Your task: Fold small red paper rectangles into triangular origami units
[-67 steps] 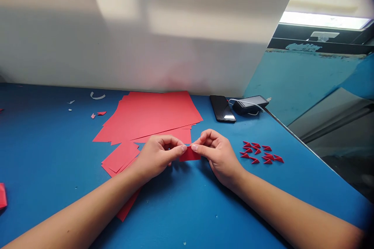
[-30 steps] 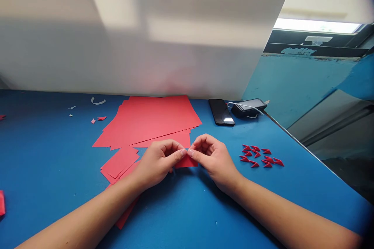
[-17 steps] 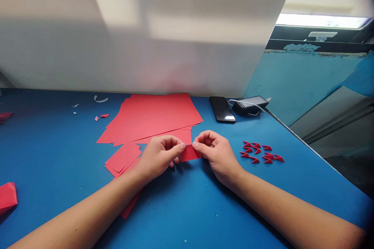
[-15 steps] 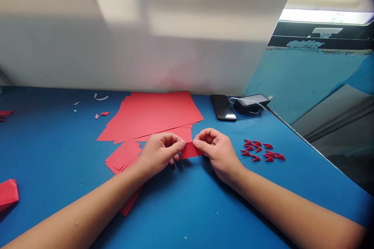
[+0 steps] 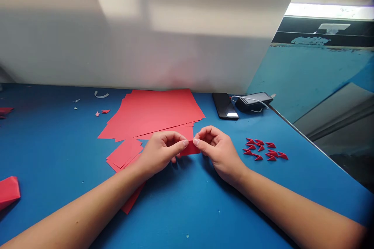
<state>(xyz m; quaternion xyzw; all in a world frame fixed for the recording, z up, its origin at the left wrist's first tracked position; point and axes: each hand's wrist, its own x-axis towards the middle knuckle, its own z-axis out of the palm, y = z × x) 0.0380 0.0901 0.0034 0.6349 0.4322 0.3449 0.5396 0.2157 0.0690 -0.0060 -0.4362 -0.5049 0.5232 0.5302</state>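
A small red paper piece is pinched between both hands just above the blue table. My left hand grips its left end with curled fingers and thumb. My right hand pinches its right end the same way. The thumbs nearly meet over the piece. Behind the hands lies a stack of large red paper sheets. Smaller cut red rectangles lie left of my left hand.
Several small folded red triangles lie right of my right hand. A black phone and a dark power bank with a white cable sit at the back. A white board stands behind. The table edge runs diagonally at right. A folded red paper lies far left.
Both hands have kept their pinch on the red piece, their thumbs drawing slightly closer and working along it. The view has shifted a little; nothing else on the table moved.
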